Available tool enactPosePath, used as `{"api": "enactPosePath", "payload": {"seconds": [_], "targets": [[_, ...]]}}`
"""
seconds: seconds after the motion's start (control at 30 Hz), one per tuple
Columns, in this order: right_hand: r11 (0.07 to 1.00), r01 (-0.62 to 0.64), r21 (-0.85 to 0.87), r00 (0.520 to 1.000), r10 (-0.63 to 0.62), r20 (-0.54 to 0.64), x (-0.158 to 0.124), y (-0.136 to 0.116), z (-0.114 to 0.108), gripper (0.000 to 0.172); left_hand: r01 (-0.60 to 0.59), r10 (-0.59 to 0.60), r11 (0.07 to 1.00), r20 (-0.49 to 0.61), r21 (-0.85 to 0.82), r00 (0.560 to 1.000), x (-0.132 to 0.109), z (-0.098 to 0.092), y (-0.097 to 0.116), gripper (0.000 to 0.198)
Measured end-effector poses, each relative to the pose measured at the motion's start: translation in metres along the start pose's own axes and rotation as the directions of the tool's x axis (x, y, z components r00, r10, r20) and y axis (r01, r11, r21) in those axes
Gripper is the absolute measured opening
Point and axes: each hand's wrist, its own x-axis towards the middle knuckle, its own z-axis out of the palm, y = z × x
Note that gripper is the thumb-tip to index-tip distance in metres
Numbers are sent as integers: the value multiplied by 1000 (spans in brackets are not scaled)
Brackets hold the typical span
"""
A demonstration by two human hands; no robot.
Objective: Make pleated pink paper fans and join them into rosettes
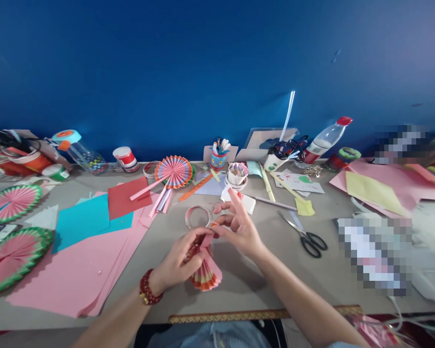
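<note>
A small pleated paper fan [205,276] in pink, cream and orange hangs below my left hand [184,256], whose thumb and fingers are closed on its gathered upper part. My right hand [241,231] meets the top of the same paper. Its thumb and a bent finger pinch there, near a bit of orange, while the index finger points up and away. The exact contact is partly hidden by the fingers. Just beyond my hands lies a roll of clear tape [197,216]. Black-handled scissors [308,240] rest partly spread to the right.
Pink sheets [68,275], a blue sheet [83,220] and a red sheet [128,195] lie at left. Finished paper fans [174,171] stand at the back and far left. Tilted bottle [328,137], pen cups [218,158] and a white cup [275,160] line the blue wall.
</note>
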Motion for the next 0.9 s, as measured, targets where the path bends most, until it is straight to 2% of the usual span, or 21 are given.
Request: {"api": "enactPosePath", "payload": {"seconds": [0.03, 0.1, 0.2, 0.27, 0.33, 0.4, 0.47, 0.57, 0.63, 0.7, 0.8, 0.9], "targets": [[999, 14, -29, 1000, -14, -6, 1, 1, -2, 89, 27, -27, 999, -9, -27, 1000, 0, 0, 1, 39], [979, 74, -191, 996, -84, -43, 3, -1, -8, 80, 64, -65, 994, -11, -92, 998, 0, 0, 3, 41], [853, 172, -492, 971, -231, -60, 6, -10, -17, 57, 80, -82, 977, -2, -199, 997, 1, 0, 5, 42], [778, 205, -594, 956, -289, -48, 7, -19, -22, 44, 70, -75, 964, -8, -257, 997, 1, 0, 3, 43], [744, 213, -633, 947, -316, -53, 7, -27, -24, 38, 54, -63, 959, -24, -280, 998, 2, 0, 1, 44], [760, 219, -612, 948, -315, -52, 7, -31, -25, 35, 38, -52, 961, -42, -275, 998, 3, -1, -1, 45], [844, 205, -495, 965, -259, -43, 7, -30, -24, 28, 29, -45, 963, -53, -268, 998, 4, -1, -3, 45], [984, 27, -178, 992, -48, -119, 6, -21, -20, 19, 40, -56, 959, -50, -281, 997, 5, -1, -2, 45], [993, -115, 15, 978, 116, -174, 3, -14, -14, 23, 54, -71, 953, -47, -298, 996, 6, 0, -2, 46], [978, -172, 121, 967, 191, -170, 1, -8, -7, 28, 57, -77, 942, -50, -330, 996, 7, 1, -3, 47], [986, -126, 108, 978, 142, -152, -4, -2, 2, 28, 50, -76, 914, -48, -404, 996, 8, 3, -5, 50], [999, -22, -30, 990, 18, -137, -7, 1, 7, 26, 55, -87, 880, -45, -472, 995, 9, 4, -5, 50]]}}
